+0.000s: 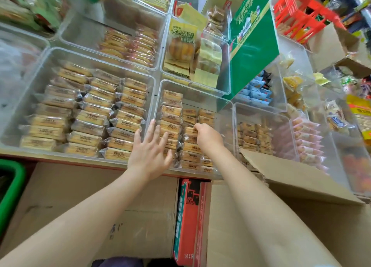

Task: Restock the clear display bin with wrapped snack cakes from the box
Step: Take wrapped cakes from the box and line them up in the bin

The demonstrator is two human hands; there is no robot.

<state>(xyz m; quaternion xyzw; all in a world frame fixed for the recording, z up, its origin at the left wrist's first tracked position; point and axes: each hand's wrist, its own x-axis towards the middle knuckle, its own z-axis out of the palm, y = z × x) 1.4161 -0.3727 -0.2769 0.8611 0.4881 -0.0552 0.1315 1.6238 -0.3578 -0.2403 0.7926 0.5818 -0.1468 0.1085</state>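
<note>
Over clear display bin, both hands reaching in. Left hand lying flat, fingers spread, pressing on left column of wrapped snack cakes. Right hand curling, fingertips pinching cake in middle column. Cardboard box sitting just right of arms, flap standing open.
</note>
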